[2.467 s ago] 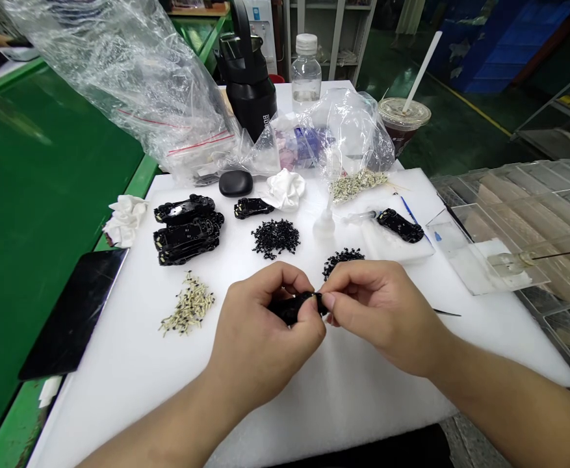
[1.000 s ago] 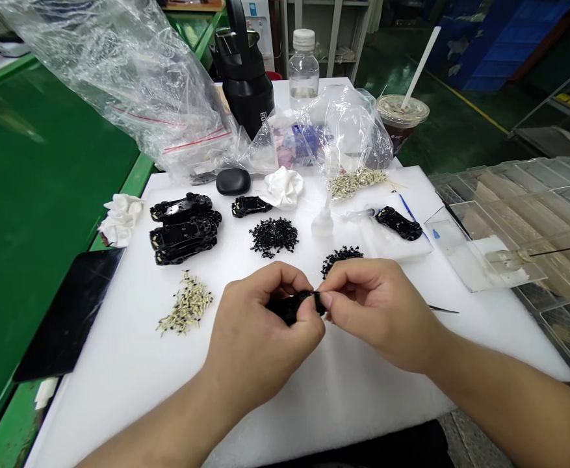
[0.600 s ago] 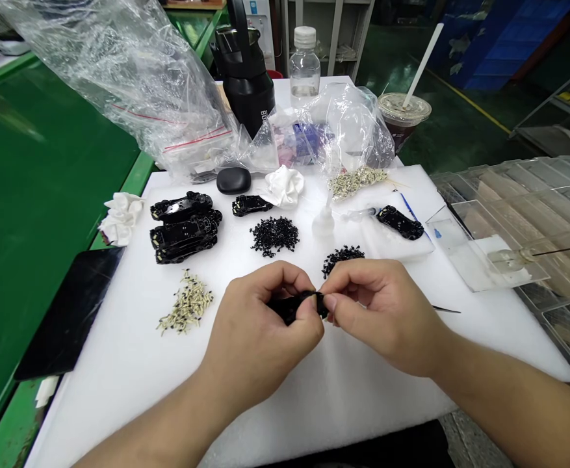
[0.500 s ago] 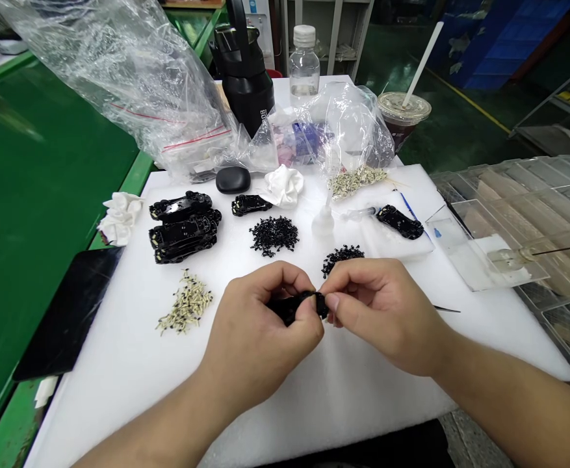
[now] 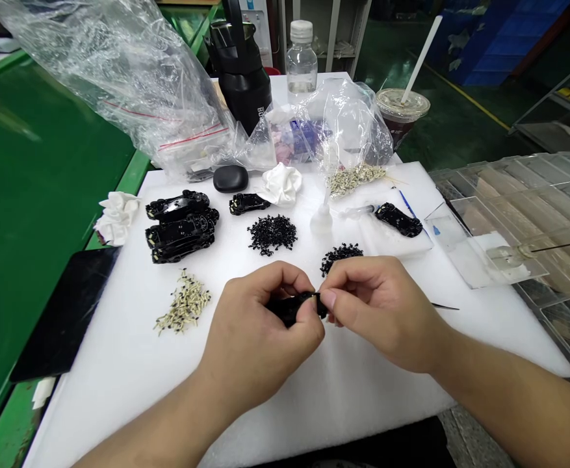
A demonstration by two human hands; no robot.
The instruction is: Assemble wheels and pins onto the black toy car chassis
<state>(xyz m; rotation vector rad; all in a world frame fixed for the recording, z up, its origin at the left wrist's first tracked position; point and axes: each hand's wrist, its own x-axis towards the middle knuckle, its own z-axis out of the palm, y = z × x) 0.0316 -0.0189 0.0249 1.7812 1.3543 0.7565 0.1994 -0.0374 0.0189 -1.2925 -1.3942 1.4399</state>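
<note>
My left hand is wrapped round a black toy car body over the front middle of the white foam board. The fingertips of my right hand pinch the car's right end; any small part between them is hidden. Beyond my hands lie two piles of small black parts, the right one partly behind my right hand. To the left is a pile of cream pieces with dark tips. Several finished-looking black cars are stacked behind it.
Another black car lies at the right, near a dropper bottle. Plastic bags, a black flask, a clear bottle and a drink cup stand at the back. Clear divided trays fill the right side.
The whole view has shifted very slightly. Both hands keep nearly the same grip on the car, with the right fingertips still at its right end.
</note>
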